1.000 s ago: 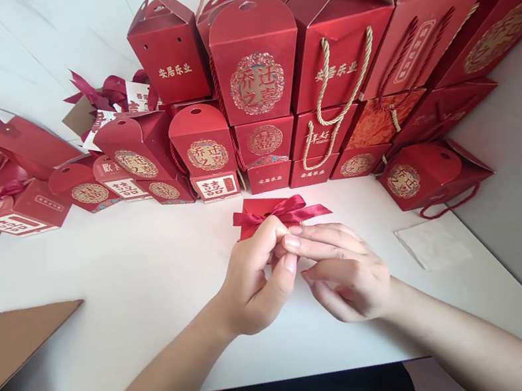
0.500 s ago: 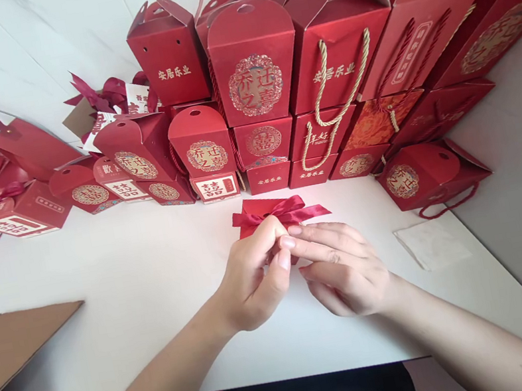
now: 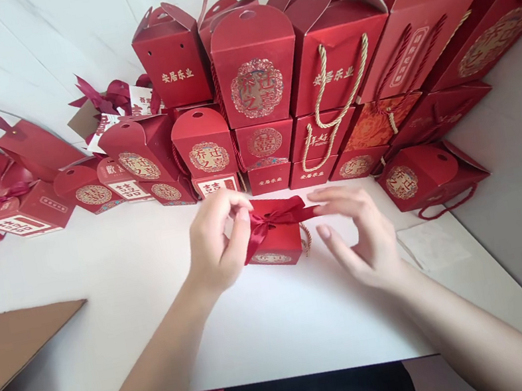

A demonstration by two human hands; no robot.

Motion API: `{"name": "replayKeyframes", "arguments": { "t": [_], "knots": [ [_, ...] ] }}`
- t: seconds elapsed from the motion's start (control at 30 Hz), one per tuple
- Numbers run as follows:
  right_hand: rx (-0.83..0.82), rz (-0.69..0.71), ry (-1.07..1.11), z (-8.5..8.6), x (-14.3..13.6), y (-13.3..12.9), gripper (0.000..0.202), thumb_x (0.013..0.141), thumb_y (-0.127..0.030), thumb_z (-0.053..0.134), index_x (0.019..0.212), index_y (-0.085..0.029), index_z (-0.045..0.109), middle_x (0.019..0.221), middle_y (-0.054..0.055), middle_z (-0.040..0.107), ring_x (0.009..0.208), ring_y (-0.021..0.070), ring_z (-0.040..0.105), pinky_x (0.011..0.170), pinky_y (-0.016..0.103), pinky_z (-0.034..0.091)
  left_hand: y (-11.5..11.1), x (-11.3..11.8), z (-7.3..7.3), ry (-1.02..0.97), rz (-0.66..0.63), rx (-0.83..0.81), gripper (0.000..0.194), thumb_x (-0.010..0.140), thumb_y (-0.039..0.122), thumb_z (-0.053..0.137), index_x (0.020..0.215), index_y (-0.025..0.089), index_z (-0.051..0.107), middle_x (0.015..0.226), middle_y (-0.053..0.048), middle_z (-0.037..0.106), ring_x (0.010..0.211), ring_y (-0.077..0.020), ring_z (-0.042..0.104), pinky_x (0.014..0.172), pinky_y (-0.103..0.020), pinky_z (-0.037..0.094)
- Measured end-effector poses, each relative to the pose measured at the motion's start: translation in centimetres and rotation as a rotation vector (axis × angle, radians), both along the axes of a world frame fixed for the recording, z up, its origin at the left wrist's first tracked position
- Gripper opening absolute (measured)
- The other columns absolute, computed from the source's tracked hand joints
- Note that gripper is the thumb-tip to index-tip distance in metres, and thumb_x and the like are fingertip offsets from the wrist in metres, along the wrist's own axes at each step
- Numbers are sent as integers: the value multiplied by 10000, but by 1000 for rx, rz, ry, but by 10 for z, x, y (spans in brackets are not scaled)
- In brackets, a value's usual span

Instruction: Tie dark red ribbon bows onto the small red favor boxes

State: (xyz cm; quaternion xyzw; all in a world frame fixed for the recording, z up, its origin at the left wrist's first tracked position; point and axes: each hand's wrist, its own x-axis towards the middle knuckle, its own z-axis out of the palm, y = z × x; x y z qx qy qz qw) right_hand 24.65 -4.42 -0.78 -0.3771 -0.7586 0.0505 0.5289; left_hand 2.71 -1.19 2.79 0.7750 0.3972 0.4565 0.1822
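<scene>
Your left hand (image 3: pixel 221 239) curls at the ribbon-tied gift box (image 3: pixel 277 238) (its grip I cannot tell); your right hand (image 3: pixel 368 237) spreads loosely.

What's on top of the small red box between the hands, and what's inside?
A dark red ribbon bow lies across the top of the small red box. Its inside cannot be seen; the box itself covers it.

Head cam, fairly close, looks fwd & down over tbl (image 3: pixel 284 326) twd wall (image 3: pixel 60 29).
</scene>
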Motion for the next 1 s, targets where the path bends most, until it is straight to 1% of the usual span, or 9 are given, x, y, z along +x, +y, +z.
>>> {"name": "replayKeyframes", "arguments": {
  "t": [0.1, 0.2, 0.3, 0.4, 0.53, 0.73, 0.87, 0.93, 1.0],
  "knots": [
    [-326, -83, 157, -5, 7, 10, 247, 928, -261, 547, 1174, -243, 531, 1198, 85, 604, 1138, 229, 570, 976, 454, 465, 14, -5, -2, 106, 116, -48, 128, 878, 221, 555, 1002, 206, 581, 1031, -36, 613, 955, -174, 553, 836, -317, 425],
    [-612, 47, 291, -12, 10, 17, 272, 954, -393, 507, 1187, -252, 498, 1124, 70, 619, 1062, 222, 605, 945, 445, 476, 21, -7, -7, 176, 69, -197, 207, 840, 316, 628, 1018, 224, 577, 1084, -32, 590, 990, -182, 553, 823, -312, 448],
    [-742, 164, 363, -15, 10, 19, 299, 931, -416, 548, 1166, -247, 473, 911, 27, 638, 869, 193, 634, 841, 385, 498, 23, -9, -9, 226, 7, -276, 196, 805, 347, 666, 887, 209, 553, 970, -16, 571, 910, -170, 548, 766, -297, 449],
    [-742, 170, 364, -11, 7, 17, 291, 910, -374, 585, 1146, -246, 473, 851, 8, 631, 777, 168, 612, 776, 334, 483, 24, -11, -8, 253, 5, -306, 214, 798, 347, 672, 768, 193, 526, 886, -2, 532, 821, -148, 522, 709, -281, 419],
    [-745, 101, 253, -9, 8, 16, 272, 909, -333, 566, 1149, -242, 476, 835, 10, 641, 777, 173, 609, 717, 308, 460, 26, -14, -4, 221, -46, -432, 310, 823, 418, 637, 656, 171, 552, 852, -12, 487, 780, -141, 504, 627, -264, 365],
    [-761, 99, 133, -16, 12, 20, 247, 905, -289, 519, 1136, -225, 459, 826, 11, 678, 787, 185, 634, 722, 329, 476, 27, -23, -2, 225, -83, -673, 485, 842, 498, 581, 518, 160, 456, 539, 38, 319, 511, -86, 306, 508, -262, 221],
    [-789, 100, 11, -17, 14, 23, 193, 929, -246, 436, 1116, -221, 474, 758, -6, 687, 709, 175, 642, 707, 339, 503, 26, -20, -1, 212, -51, -744, 478, 751, 572, 649, 538, 147, 601, 513, 14, 481, 496, -93, 394, 485, -247, 267],
    [-762, 17, -102, -10, 18, 23, 197, 923, -220, 425, 1107, -214, 495, 804, 16, 701, 735, 188, 661, 725, 362, 521, 25, -17, -1, 217, -53, -766, 456, 723, 577, 670, 608, 136, 691, 564, -22, 601, 523, -115, 476, 498, -245, 323],
    [-640, -123, -193, 3, 25, 16, 198, 906, -220, 472, 1096, -206, 528, 962, 68, 703, 886, 226, 675, 784, 396, 530, 22, -14, -1, 217, -44, -773, 456, 726, 576, 666, 639, 131, 723, 613, -47, 667, 553, -133, 533, 524, -246, 366]
  ]
}}
